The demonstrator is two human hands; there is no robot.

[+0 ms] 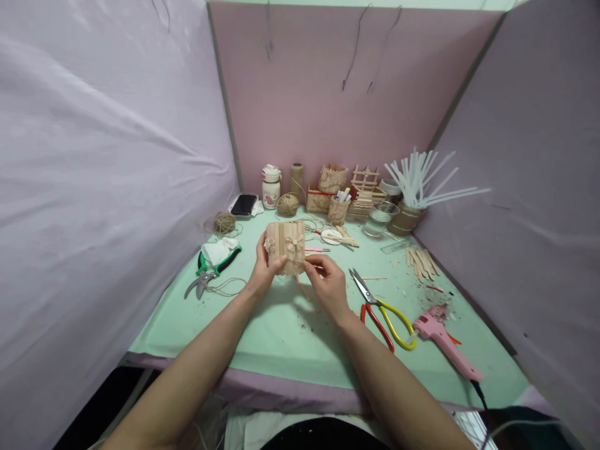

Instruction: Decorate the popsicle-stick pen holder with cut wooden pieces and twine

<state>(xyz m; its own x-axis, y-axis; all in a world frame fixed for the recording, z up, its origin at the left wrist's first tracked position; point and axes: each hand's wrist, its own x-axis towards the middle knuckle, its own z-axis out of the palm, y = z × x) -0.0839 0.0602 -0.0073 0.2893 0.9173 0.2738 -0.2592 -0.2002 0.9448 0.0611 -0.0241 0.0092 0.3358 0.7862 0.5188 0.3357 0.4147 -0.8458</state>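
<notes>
Both of my hands hold a small box made of wooden craft sticks above the green table. It carries small flower shapes on its front. My left hand grips its left side and lower edge. My right hand pinches its lower right corner, where a thin strand of twine hangs down. The box is upright, facing me.
Scissors with red and yellow handles and a pink glue gun lie to the right. Green pruning shears, twine balls, a phone, a stick pile, glue sticks in a jar and craft-stick containers stand around. Fabric walls enclose the table.
</notes>
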